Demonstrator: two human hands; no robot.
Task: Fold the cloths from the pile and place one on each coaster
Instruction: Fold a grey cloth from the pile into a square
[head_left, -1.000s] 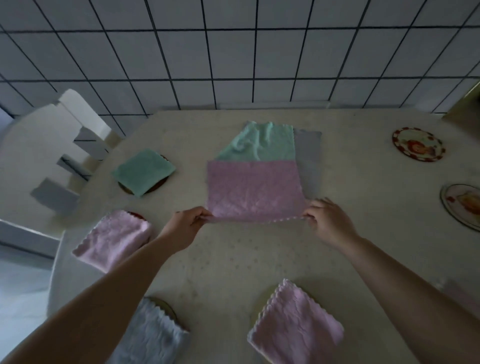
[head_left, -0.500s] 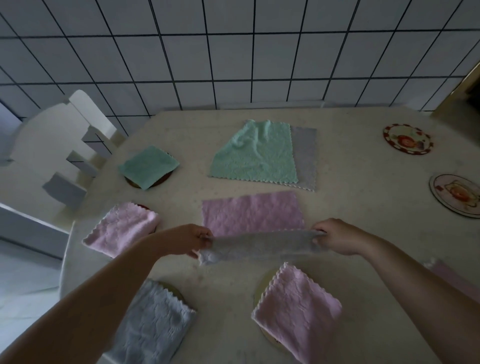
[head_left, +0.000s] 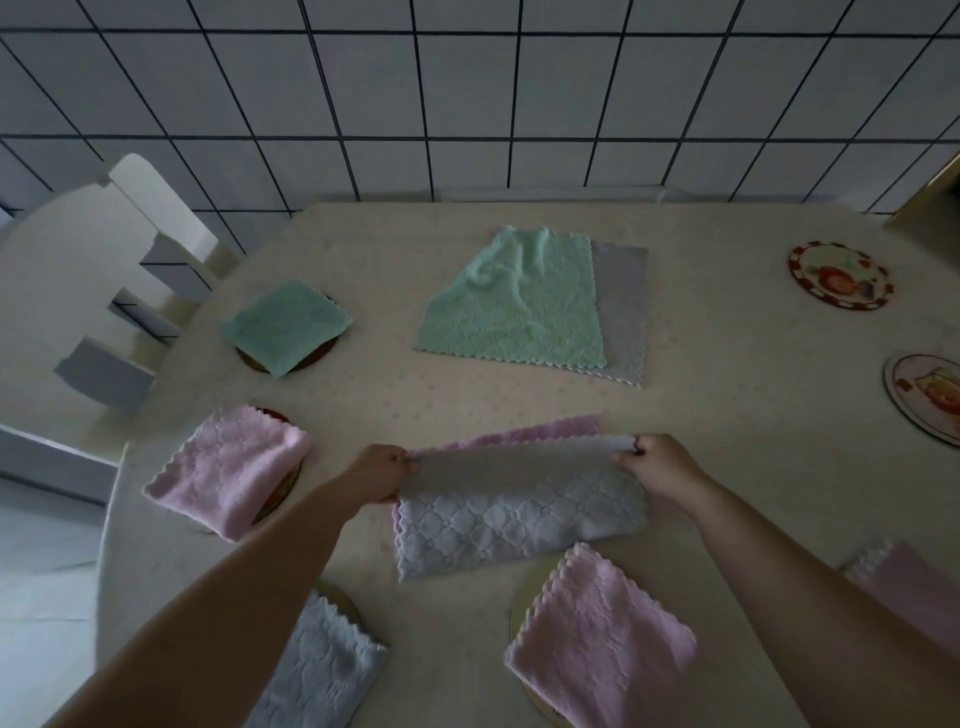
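My left hand (head_left: 382, 470) and my right hand (head_left: 657, 465) each pinch a corner of the pink cloth (head_left: 519, 512). Its pale grey-blue face is turned toward me and a pink strip shows beyond my hands. The pile, a green cloth (head_left: 511, 309) over a grey cloth (head_left: 621, 312), lies at the table's middle back. Folded cloths sit on coasters: green (head_left: 285, 325) at the left, pink (head_left: 228, 467) nearer, grey-blue (head_left: 317, 670) at the bottom left, and pink (head_left: 602, 644) at the bottom middle. Two bare coasters (head_left: 839, 275) (head_left: 930, 397) lie at the right.
A white chair (head_left: 104, 291) stands against the table's left edge (head_left: 111, 519). A tiled wall (head_left: 467, 104) rises behind the table. Another pink cloth (head_left: 909, 582) shows at the right edge, partly behind my right arm.
The pink cloth has come off the pile toward me. My hands have lifted its near edge and turned it over, so the grey-blue face now shows.
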